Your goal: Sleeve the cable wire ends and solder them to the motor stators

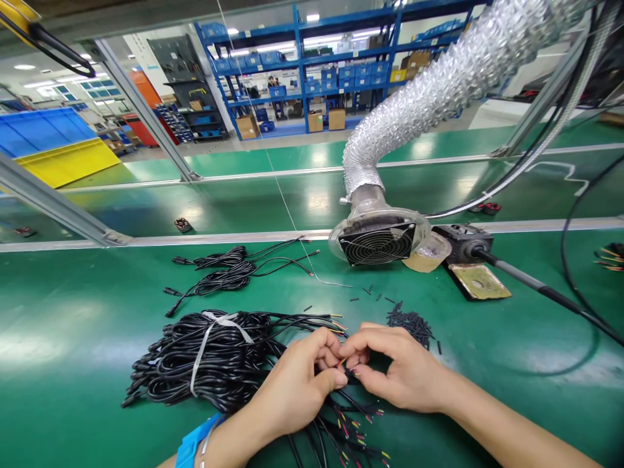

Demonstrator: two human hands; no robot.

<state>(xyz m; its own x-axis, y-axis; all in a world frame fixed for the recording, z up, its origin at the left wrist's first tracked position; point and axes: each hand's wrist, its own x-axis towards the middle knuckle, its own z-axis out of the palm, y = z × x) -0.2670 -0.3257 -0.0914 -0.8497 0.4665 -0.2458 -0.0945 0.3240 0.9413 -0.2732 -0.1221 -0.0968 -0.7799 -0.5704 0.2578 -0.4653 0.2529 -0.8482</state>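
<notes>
My left hand [309, 374] is closed in a pinch on the end of a black cable, where thin coloured wires [342, 362] come out. Close against it, my right hand [402, 370] pinches at the same wires; whether a small tube is also between its fingertips is hidden. Under and left of my left hand lies a thick bundle of coiled black cables [166, 361], tied with a whitish strap [199, 364]. Cable ends with bare-tipped red, yellow and black wires [358, 432] fan out below my hands. Just beyond my right hand is a pile of short black tubes [408, 324].
Two loose coiled cables [227, 270] lie behind the bundle. A fume fan [377, 244] on a silver flexible duct [414, 91] stands ahead, beside a tape roll [428, 250] and a soldering iron [526, 279] in its holder [461, 242]. Metal posts [141, 107] rise at the left.
</notes>
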